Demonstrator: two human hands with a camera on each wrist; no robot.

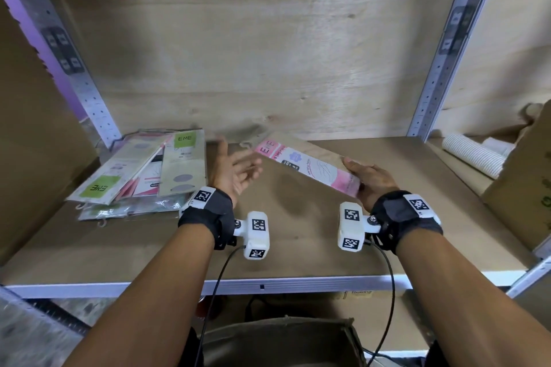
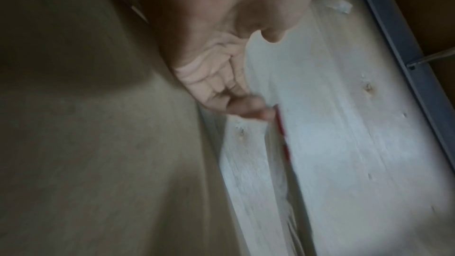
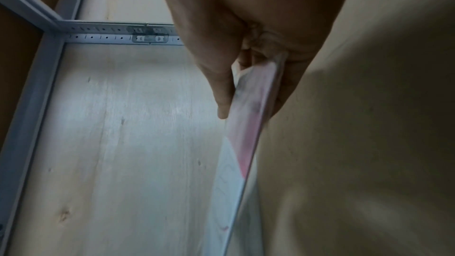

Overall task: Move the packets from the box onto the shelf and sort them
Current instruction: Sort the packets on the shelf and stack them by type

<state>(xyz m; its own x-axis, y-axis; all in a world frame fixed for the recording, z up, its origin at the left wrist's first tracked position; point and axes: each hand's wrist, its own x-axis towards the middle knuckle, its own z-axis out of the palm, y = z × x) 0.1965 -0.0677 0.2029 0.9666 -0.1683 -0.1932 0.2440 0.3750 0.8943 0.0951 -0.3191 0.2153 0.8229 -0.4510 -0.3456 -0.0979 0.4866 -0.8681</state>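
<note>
My right hand [image 1: 365, 177] holds a long pink-and-white packet [image 1: 307, 167] by its near end, thumb on top, fingers beneath. The packet slants above the brown shelf board [image 1: 298, 247], its pink header pointing toward the back left. The right wrist view shows the same packet [image 3: 246, 133] edge-on between thumb and fingers. My left hand [image 1: 235, 168] hovers empty, palm turned right, fingers relaxed and blurred, a short way left of the packet's far end. In the left wrist view the left hand [image 2: 221, 85] shows its palm, with the packet's red edge [image 2: 280, 124] just past the fingertips. A pile of packets [image 1: 143, 170] lies at the shelf's left.
A plywood back panel [image 1: 268, 53] closes the shelf bay between two perforated metal uprights [image 1: 441, 53]. At the far right stands an open cardboard box [image 1: 518, 188] with a white ribbed roll [image 1: 474, 155]. A cardboard wall [image 1: 35, 143] bounds the left side. The shelf's metal front edge [image 1: 268, 283] runs below my wrists.
</note>
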